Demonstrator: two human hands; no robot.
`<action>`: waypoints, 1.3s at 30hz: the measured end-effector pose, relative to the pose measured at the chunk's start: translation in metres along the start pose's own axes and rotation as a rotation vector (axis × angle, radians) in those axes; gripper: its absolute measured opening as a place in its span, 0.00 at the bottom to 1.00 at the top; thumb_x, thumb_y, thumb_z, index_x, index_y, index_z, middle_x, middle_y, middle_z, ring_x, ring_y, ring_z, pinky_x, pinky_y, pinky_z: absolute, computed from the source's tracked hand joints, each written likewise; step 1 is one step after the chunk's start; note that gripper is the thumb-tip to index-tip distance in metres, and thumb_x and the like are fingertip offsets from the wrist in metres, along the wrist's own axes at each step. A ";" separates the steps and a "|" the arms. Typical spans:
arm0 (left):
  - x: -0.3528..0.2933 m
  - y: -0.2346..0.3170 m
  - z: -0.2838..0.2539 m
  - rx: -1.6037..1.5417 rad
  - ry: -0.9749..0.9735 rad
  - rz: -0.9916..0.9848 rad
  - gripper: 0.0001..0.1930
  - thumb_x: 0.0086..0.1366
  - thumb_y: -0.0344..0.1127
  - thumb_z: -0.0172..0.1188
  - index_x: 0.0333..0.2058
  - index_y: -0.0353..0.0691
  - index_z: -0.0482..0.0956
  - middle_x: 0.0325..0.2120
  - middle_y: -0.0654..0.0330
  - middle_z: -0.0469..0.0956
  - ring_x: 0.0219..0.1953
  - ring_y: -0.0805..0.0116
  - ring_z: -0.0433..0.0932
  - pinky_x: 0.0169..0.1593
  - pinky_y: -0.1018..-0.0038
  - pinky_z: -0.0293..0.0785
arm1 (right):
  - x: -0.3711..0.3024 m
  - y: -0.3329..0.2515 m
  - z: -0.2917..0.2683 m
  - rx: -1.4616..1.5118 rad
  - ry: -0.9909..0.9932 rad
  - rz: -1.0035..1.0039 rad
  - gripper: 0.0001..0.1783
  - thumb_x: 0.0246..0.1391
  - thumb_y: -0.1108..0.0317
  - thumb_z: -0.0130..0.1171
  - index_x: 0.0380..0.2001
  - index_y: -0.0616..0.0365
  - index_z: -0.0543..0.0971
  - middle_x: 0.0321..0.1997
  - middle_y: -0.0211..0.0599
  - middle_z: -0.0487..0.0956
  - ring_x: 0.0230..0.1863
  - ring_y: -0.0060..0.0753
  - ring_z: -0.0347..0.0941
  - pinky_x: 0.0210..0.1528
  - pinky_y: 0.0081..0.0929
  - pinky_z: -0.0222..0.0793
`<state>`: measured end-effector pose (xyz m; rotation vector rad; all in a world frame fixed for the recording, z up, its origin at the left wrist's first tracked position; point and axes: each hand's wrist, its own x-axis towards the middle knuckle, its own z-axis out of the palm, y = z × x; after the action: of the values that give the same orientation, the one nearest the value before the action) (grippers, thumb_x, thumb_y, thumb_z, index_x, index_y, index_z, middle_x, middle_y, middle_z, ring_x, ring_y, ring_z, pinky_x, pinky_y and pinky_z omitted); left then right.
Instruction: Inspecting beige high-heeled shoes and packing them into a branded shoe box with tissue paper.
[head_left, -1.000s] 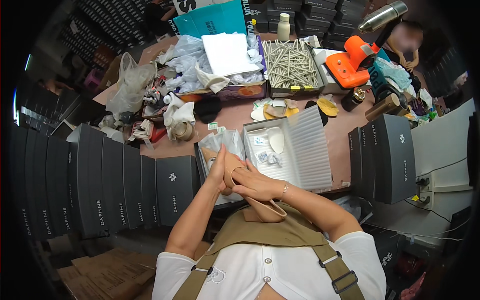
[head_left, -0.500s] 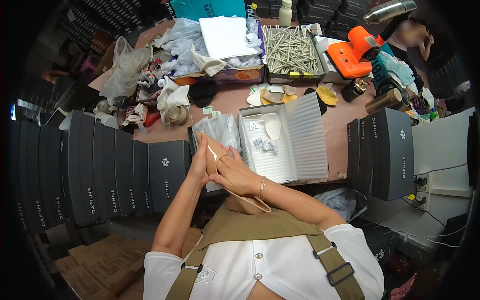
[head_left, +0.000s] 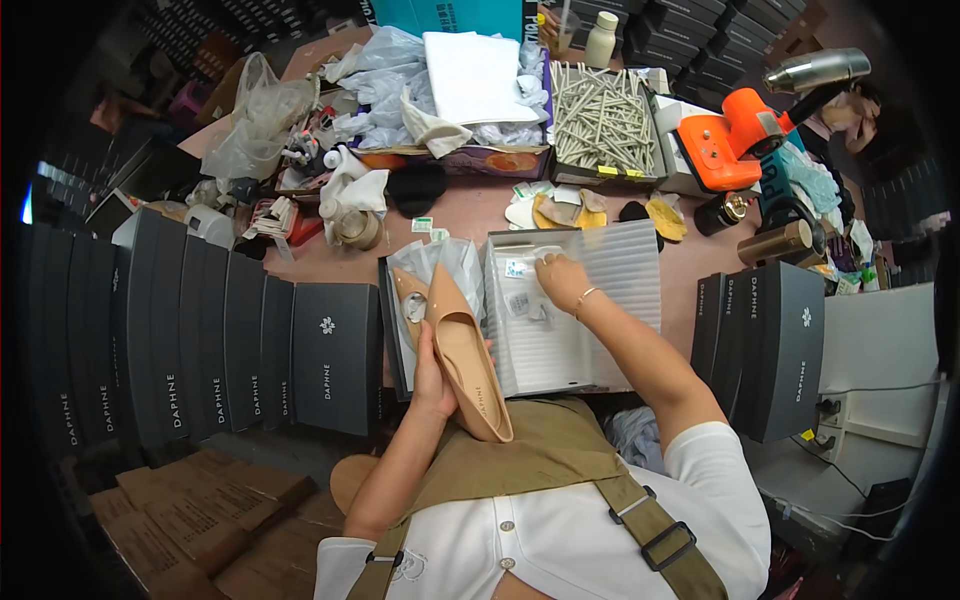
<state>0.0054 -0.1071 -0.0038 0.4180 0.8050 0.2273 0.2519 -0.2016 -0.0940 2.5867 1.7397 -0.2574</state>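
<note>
My left hand [head_left: 432, 378] is closed round the side of a tan pointed pump [head_left: 484, 405], its toe up and its heel end toward my apron. Behind it, a second tan pump [head_left: 404, 288] lies toe-up on white tissue [head_left: 458, 262] in a dark shoebox [head_left: 393, 340]. To the right, my right hand [head_left: 563, 284] reaches into an open box part lined with ribbed white sheet [head_left: 545, 365]. Its fingers close on a white oval pad [head_left: 545, 251], mostly hidden under them. Small white packets [head_left: 517, 303] lie beside that hand.
Dark shoeboxes stand in rows at left [head_left: 335, 350] and right [head_left: 790, 350]. Along the back are a carton of crumpled tissue [head_left: 500, 160], a box of pale sticks [head_left: 603, 125] and an orange device [head_left: 720, 150] with a metal nozzle. Brown cartons [head_left: 200, 510] lie low at left.
My right hand has come out of the pump and moved right, onto the white pad in the lined box. The left hand has lowered and turned the pump, its opening now facing up.
</note>
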 end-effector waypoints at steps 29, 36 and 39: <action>0.002 -0.021 -0.005 -0.081 -0.013 -0.005 0.34 0.65 0.64 0.47 0.57 0.42 0.64 0.52 0.58 0.71 0.55 0.63 0.69 0.59 0.63 0.65 | -0.064 -0.117 -0.091 0.757 -0.035 -0.474 0.04 0.46 0.71 0.57 0.27 0.58 0.76 0.26 0.38 0.73 0.33 0.48 0.74 0.34 0.38 0.72; 0.002 -0.021 -0.003 -0.068 -0.071 0.025 0.35 0.65 0.62 0.49 0.59 0.41 0.60 0.56 0.56 0.66 0.59 0.62 0.64 0.61 0.63 0.61 | -0.044 -0.121 -0.072 0.460 0.284 -0.466 0.07 0.46 0.69 0.53 0.29 0.57 0.77 0.35 0.38 0.76 0.32 0.43 0.73 0.34 0.36 0.70; 0.010 -0.027 -0.017 -0.094 -0.031 -0.004 0.33 0.64 0.60 0.51 0.56 0.39 0.63 0.51 0.54 0.70 0.54 0.60 0.70 0.57 0.61 0.67 | -0.042 -0.119 -0.060 0.535 0.019 -0.424 0.10 0.50 0.68 0.53 0.35 0.55 0.79 0.35 0.38 0.76 0.33 0.45 0.76 0.34 0.38 0.71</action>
<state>0.0002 -0.1231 -0.0330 0.3302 0.7615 0.2533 0.1344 -0.1890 -0.0192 2.4743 2.5040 -0.8062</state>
